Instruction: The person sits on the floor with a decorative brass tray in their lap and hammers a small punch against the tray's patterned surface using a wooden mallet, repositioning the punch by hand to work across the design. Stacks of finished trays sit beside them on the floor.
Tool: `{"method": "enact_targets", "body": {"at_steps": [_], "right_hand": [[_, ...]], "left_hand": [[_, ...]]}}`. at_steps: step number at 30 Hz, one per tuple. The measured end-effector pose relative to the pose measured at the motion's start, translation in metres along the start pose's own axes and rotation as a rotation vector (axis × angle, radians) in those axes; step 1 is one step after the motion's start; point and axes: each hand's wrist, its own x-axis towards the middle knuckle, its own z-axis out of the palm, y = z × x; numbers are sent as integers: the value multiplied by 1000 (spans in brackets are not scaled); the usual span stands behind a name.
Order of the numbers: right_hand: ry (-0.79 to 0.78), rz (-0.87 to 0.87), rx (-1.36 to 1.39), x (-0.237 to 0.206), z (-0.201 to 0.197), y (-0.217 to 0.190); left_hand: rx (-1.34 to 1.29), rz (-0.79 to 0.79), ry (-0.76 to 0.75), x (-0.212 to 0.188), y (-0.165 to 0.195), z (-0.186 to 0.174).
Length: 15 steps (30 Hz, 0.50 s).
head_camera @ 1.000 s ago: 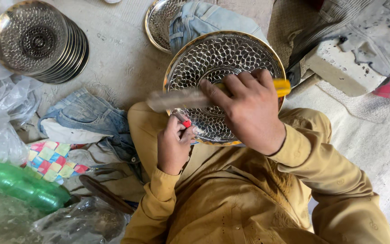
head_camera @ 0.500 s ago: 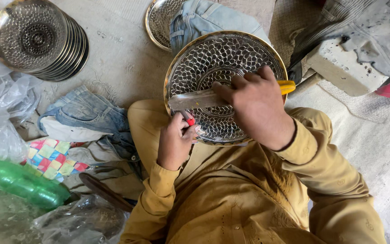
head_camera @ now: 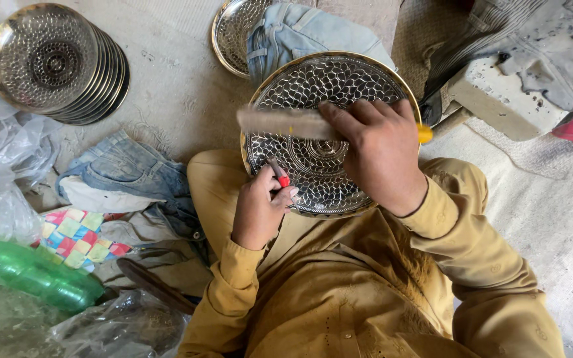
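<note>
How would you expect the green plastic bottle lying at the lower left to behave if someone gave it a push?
The green plastic bottle lies on its side, so it would probably roll or skid. Its thin, see-through walls suggest it is light and would dent under a squeeze. The crumpled plastic sheeting beside it might stop it soon.

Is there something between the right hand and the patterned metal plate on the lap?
Yes. The right hand holds a brush with a yellow handle end, and the brush lies across the engraved plate under its fingers. The left hand, holding a small red tool, is at the plate's lower edge.
</note>
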Motion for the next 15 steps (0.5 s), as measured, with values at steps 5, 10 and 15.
{"method": "enact_targets", "body": {"at_steps": [5,10,15], "right_hand": [[46,23,64,-4,-1,4],[-41,27,66,-7,1,6],[2,110,155,-18,2,8]], "left_hand": [[-3,-50,-33,1,-2,1],[6,55,-60,3,-8,1],[84,99,-81,2,-11,0]]}}
